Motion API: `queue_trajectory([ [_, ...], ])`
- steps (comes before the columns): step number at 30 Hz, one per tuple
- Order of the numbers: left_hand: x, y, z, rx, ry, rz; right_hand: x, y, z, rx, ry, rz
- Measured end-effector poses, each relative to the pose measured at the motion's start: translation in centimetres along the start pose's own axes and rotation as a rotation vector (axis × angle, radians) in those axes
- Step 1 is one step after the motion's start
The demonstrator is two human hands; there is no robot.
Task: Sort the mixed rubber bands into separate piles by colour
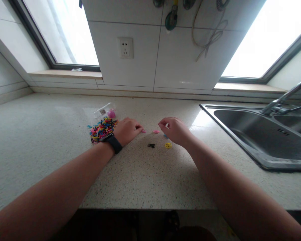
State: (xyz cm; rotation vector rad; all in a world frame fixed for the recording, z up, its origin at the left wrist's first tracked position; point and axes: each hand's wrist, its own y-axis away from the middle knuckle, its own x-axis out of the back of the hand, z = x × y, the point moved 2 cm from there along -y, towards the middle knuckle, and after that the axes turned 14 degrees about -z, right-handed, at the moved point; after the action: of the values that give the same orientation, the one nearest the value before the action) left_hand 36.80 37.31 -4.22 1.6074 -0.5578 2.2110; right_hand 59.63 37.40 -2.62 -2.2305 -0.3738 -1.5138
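Observation:
My left hand, a dark watch on its wrist, is closed in a pinch on a pink hair band at its fingertips, low over the counter. Beside that wrist lies a heap of small multicoloured hair bands. My right hand is also pinched closed; whatever sits between its fingertips is too small to make out. Between the hands is a small pink bunch of bands. Blue bands lie partly hidden under my right hand. Nearer me are black bands and yellow bands.
A clear plastic bag with a pink item lies behind the heap. The speckled counter ends at a front edge near me. To the right is a steel sink with a faucet. A socket is on the tiled wall.

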Motion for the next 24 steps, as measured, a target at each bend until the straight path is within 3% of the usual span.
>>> queue_trajectory([
  [17,0.2,0.3,0.7,0.007,-0.06,-0.003,-0.2,-0.1,0.0,-0.013,0.017,-0.043],
  [21,0.5,0.3,0.3,0.009,-0.091,0.042,-0.1,-0.1,0.4,-0.023,0.006,-0.034],
  [24,1.9,0.8,-0.7,0.029,-0.113,0.119,-0.1,0.0,1.0,-0.03,-0.019,-0.024],
])
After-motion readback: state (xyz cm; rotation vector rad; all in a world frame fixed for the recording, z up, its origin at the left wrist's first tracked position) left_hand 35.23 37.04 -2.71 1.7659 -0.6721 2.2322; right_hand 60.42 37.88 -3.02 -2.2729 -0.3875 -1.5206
